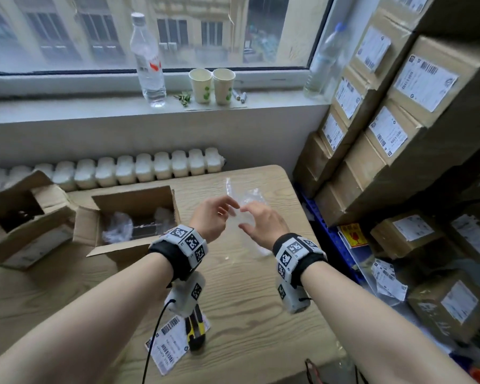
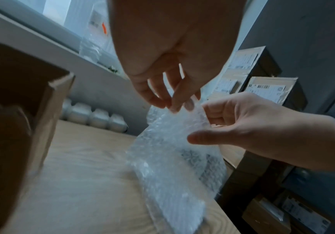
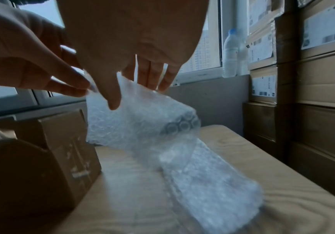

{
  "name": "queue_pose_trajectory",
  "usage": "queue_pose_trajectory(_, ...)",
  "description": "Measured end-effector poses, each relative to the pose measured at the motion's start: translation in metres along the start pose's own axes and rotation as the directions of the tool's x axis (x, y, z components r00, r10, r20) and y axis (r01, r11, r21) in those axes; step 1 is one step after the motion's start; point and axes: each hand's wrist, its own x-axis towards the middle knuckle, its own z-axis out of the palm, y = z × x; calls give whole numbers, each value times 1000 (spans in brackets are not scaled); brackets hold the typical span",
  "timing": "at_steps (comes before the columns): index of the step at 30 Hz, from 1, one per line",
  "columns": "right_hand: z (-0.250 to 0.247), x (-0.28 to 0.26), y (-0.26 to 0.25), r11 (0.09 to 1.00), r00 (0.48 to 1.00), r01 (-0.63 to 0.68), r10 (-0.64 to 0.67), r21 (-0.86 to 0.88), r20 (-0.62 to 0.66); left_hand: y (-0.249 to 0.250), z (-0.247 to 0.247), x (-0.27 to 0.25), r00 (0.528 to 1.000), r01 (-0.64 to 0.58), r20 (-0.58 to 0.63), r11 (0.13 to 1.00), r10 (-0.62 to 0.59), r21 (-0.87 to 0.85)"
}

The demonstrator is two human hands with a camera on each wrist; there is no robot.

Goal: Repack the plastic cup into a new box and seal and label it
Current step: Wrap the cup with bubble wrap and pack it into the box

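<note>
Both my hands hold a sheet of clear bubble wrap (image 1: 247,199) up over the wooden table (image 1: 247,314). My left hand (image 1: 227,209) pinches its top edge; in the left wrist view the left hand (image 2: 172,104) shows fingertips closed on the bubble wrap (image 2: 172,158). My right hand (image 1: 245,217) grips the same edge, thumb in front and fingers behind, as the right hand (image 3: 134,91) shows on the bubble wrap (image 3: 138,118). The sheet's lower end trails onto the table. An open cardboard box (image 1: 133,198) stands to the left, with a dark item among clear plastic inside.
A second open box (image 1: 20,217) sits at far left. A yellow-black utility knife (image 1: 196,331) lies on printed labels (image 1: 169,345) near the table's front. Labelled cartons (image 1: 399,120) are stacked at right. Bottles and paper cups (image 1: 211,84) stand on the windowsill.
</note>
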Motion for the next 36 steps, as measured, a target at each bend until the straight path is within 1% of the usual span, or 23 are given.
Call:
queue_pose_trajectory(4, -11, 15, -37, 999, 997, -1, 4, 47, -77, 2, -45, -6, 991, -71, -117, 997, 70, -5)
queue_pose_trajectory(7, -16, 24, -64, 999, 993, 17, -11, 48, -120, -3, -79, -15, 977, -87, -195, 996, 86, 7)
queue_pose_trajectory(10, -19, 30, -91, 999, 991, 47, -43, 26, -130, -10, -111, -25, 961, -94, -255, 995, 102, 45)
queue_pose_trajectory(13, -20, 36, -119, 996, 982, 88, -81, 34, -170, -19, -141, -34, 947, -108, -296, 992, 125, 72)
queue_pose_trajectory(16, -16, 39, -147, 988, 968, 150, -137, 47, -212, -34, -167, -42, 941, -111, -308, 988, 139, 106)
queue_pose_trajectory(19, -6, 40, -173, 980, 955, 196, -187, 19, -231, -50, -188, -55, 929, -118, -338, 986, 151, 118)
queue_pose_trajectory(22, 8, 40, -191, 972, 938, 236, -233, -19, -256, -70, -200, -70, 910, -129, -366, 973, 193, 192)
queue_pose_trajectory(25, 23, 37, -203, 953, 895, 266, -299, -143, -330, -93, -202, -79, 912, -90, -370, 965, 179, 246)
queue_pose_trajectory(28, 40, 34, -211, 938, 883, 267, -330, -221, -334, -112, -196, -85, 932, -10, -346, 960, 111, 280)
queue_pose_trajectory(30, 53, 36, -211, 926, 884, 299, -360, -231, -299, -123, -190, -87, 933, 5, -342, 942, 116, 336)
queue_pose_trajectory(31, 59, 38, -209, 921, 892, 312, -368, -232, -261, -126, -188, -87, 936, 0, -326, 926, 133, 378)
queue_pose_trajectory(34, 75, 43, -203, 909, 918, 324, -370, -264, -146, -137, -179, -87, 955, -68, -216, 859, 203, 507)
queue_pose_trajectory(36, 87, 50, -194, 904, 927, 324, -361, -279, -95, -145, -172, -83, 963, -87, -166, 826, 213, 558)
